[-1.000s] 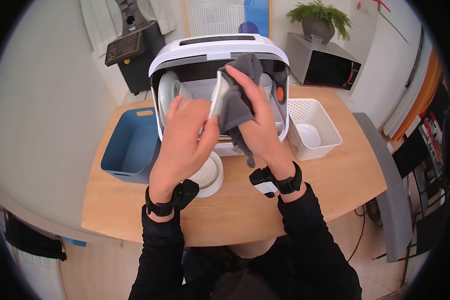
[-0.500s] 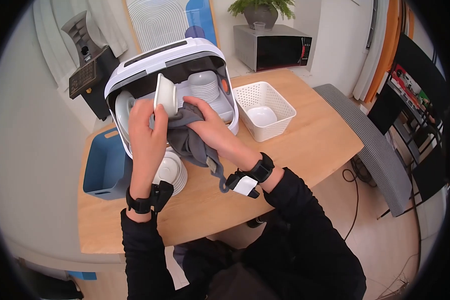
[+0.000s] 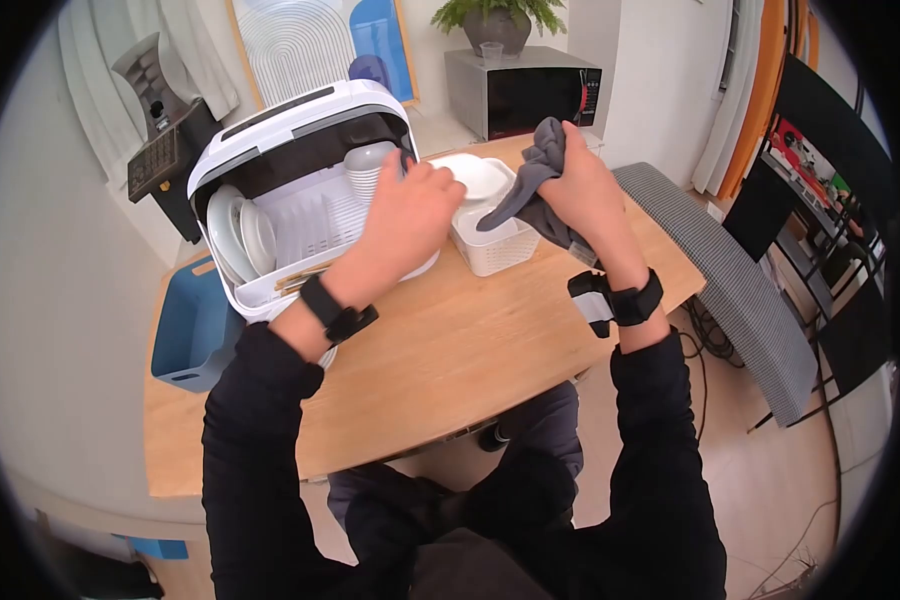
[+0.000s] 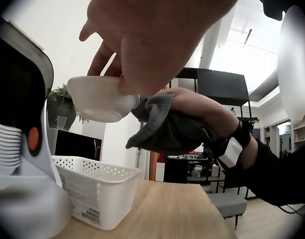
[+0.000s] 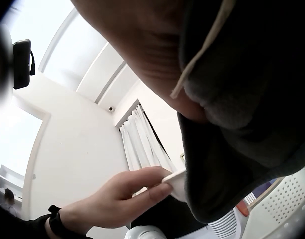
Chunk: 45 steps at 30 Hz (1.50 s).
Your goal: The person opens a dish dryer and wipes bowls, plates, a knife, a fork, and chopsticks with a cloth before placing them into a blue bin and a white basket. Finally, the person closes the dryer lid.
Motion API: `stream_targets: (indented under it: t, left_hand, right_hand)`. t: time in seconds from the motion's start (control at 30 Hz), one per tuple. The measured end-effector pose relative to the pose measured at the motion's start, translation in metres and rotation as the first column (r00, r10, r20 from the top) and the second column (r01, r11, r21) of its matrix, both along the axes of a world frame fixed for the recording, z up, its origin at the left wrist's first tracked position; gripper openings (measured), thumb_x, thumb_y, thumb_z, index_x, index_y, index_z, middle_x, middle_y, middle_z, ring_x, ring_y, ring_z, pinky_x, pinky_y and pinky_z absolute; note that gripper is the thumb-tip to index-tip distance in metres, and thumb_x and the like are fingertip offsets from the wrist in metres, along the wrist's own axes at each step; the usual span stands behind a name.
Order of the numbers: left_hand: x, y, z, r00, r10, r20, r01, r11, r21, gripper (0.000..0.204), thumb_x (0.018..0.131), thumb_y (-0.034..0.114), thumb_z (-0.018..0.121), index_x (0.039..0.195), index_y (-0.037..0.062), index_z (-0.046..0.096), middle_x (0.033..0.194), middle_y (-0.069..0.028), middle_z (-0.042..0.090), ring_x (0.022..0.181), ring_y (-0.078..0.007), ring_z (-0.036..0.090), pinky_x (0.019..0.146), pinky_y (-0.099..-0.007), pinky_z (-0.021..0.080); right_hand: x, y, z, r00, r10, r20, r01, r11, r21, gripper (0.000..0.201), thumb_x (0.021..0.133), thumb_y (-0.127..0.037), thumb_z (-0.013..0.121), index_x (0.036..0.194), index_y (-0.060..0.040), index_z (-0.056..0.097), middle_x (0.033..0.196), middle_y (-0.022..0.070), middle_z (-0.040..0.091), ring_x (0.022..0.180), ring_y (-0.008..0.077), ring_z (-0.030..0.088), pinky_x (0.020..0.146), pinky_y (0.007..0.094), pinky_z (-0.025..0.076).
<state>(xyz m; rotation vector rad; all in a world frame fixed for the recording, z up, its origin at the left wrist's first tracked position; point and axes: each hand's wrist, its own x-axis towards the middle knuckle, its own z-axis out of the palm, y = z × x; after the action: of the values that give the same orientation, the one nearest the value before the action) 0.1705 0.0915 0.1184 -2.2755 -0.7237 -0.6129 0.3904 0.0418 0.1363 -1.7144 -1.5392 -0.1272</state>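
A white bowl [image 3: 473,177] is pinched by its rim in my left hand [image 3: 406,222], above the white perforated basket [image 3: 497,255]. In the left wrist view the bowl [image 4: 101,97] hangs upright, higher than the basket [image 4: 105,199]. My right hand [image 3: 587,199] grips a bunched dark grey cloth [image 3: 542,184], just right of the bowl. The cloth [image 4: 165,127] hangs down beside the bowl in the left wrist view. Another white bowl [image 3: 488,227] sits inside the basket, partly hidden.
Left of the basket stands an open white dish cabinet [image 3: 260,290] with plates [image 3: 226,232] and stacked bowls [image 3: 366,172]. A blue bin [image 3: 192,330] is at the table's left. Stacked plates in front of the cabinet are mostly hidden by my left forearm. A microwave [image 3: 530,98] stands behind.
The view has turned right. My left hand has carried the bowl from in front of the cabinet to above the basket, and my right hand has moved right with the cloth, away from the bowl.
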Motion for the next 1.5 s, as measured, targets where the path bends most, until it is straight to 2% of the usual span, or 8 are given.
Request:
stream_targets:
  t: [0.07, 0.27, 0.6, 0.93, 1.03, 1.13, 1.33, 1.5]
  left_hand:
    - [0.021, 0.014, -0.014, 0.993, -0.001, -0.12, -0.003, 0.999, -0.034, 0.014, 0.084, 0.012, 0.063, 0.097, 0.013, 0.067, 0.094, -0.0018, 0.059, 0.104, -0.0207, 0.056, 0.105, -0.056, 0.034]
    - [0.055, 0.053, -0.048, 0.981, -0.048, -0.187, 0.033, 0.996, -0.084, 0.014, 0.082, 0.012, 0.063, 0.094, 0.0158, 0.07, 0.096, -0.0002, 0.058, 0.108, -0.0192, 0.055, 0.106, -0.0562, 0.033]
    - [0.059, 0.083, -0.061, 0.951, -0.034, -0.307, -0.047, 0.967, -0.252, 0.013, 0.085, 0.019, 0.065, 0.094, 0.0197, 0.074, 0.096, -0.0021, 0.06, 0.108, -0.0224, 0.054, 0.107, -0.0599, 0.031]
    - [0.083, 0.098, -0.063, 0.841, 0.082, -0.534, -0.307, 0.886, -0.349, 0.011, 0.075, 0.025, 0.077, 0.086, 0.0212, 0.077, 0.094, -0.0026, 0.069, 0.109, -0.0269, 0.059, 0.109, -0.065, 0.024]
    - [0.084, 0.097, -0.064, 0.858, 0.04, -0.513, -0.268, 0.885, -0.38, 0.013, 0.082, 0.013, 0.066, 0.086, 0.0043, 0.074, 0.086, -0.01, 0.071, 0.094, -0.0297, 0.065, 0.107, -0.0637, 0.027]
    - [0.088, 0.101, -0.068, 0.847, 0.149, -0.51, -0.369, 0.855, -0.363, 0.022, 0.074, 0.021, 0.078, 0.096, 0.0224, 0.075, 0.097, -0.002, 0.071, 0.103, -0.0274, 0.063, 0.108, -0.062, 0.026]
    - [0.042, 0.07, -0.03, 0.983, 0.109, -0.148, -0.17, 0.849, -0.501, 0.015, 0.081, 0.024, 0.069, 0.095, 0.0195, 0.074, 0.095, -0.0052, 0.072, 0.099, -0.0249, 0.066, 0.1, -0.0499, 0.04]
    - [-0.038, 0.074, -0.004, 0.919, 0.395, -0.015, -0.31, 0.696, -0.647, 0.022, 0.082, 0.029, 0.062, 0.091, 0.013, 0.073, 0.091, -0.0104, 0.072, 0.09, -0.0308, 0.068, 0.076, -0.0411, 0.053]
  right_hand:
    - [0.014, 0.003, -0.004, 0.998, -0.044, 0.052, 0.041, 0.998, 0.055, 0.06, 0.079, -0.023, 0.069, 0.134, -0.0048, 0.05, 0.106, 0.0172, 0.069, 0.095, 0.036, 0.067, 0.079, 0.0441, 0.052]
    - [0.033, 0.008, -0.023, 0.984, 0.075, 0.163, -0.062, 0.995, -0.081, 0.037, 0.074, -0.014, 0.068, 0.11, -0.0083, 0.064, 0.089, 0.0143, 0.07, 0.089, 0.0351, 0.067, 0.073, 0.0444, 0.053]
    - [0.041, 0.009, -0.031, 0.994, 0.101, 0.046, -0.094, 0.985, -0.144, 0.053, 0.076, -0.019, 0.069, 0.128, -0.0095, 0.059, 0.101, 0.0161, 0.071, 0.093, 0.0339, 0.068, 0.078, 0.0411, 0.053]
    - [0.039, 0.013, -0.033, 0.989, 0.138, 0.046, -0.133, 0.986, -0.1, 0.046, 0.074, -0.013, 0.067, 0.12, -0.01, 0.062, 0.096, 0.016, 0.07, 0.092, 0.0354, 0.066, 0.075, 0.0445, 0.052]
    - [0.037, 0.017, -0.036, 0.988, 0.137, 0.068, -0.128, 0.984, -0.125, 0.047, 0.074, -0.013, 0.067, 0.121, -0.0101, 0.061, 0.096, 0.0158, 0.07, 0.094, 0.035, 0.066, 0.076, 0.044, 0.052]
    - [0.035, 0.019, -0.038, 0.985, 0.163, 0.059, -0.152, 0.976, -0.153, 0.05, 0.075, -0.014, 0.068, 0.124, -0.0097, 0.06, 0.101, 0.0159, 0.07, 0.097, 0.0338, 0.066, 0.079, 0.0422, 0.051]
    - [0.02, 0.013, -0.031, 0.982, 0.191, 0.007, -0.188, 0.972, -0.143, 0.056, 0.079, -0.017, 0.067, 0.133, -0.0085, 0.055, 0.114, 0.0173, 0.064, 0.105, 0.0341, 0.063, 0.086, 0.0403, 0.05]
    - [-0.023, 0.009, -0.028, 0.948, 0.313, 0.047, -0.31, 0.948, -0.067, 0.067, 0.079, -0.017, 0.066, 0.142, -0.0075, 0.044, 0.114, 0.0215, 0.06, 0.104, 0.0397, 0.061, 0.086, 0.0434, 0.05]
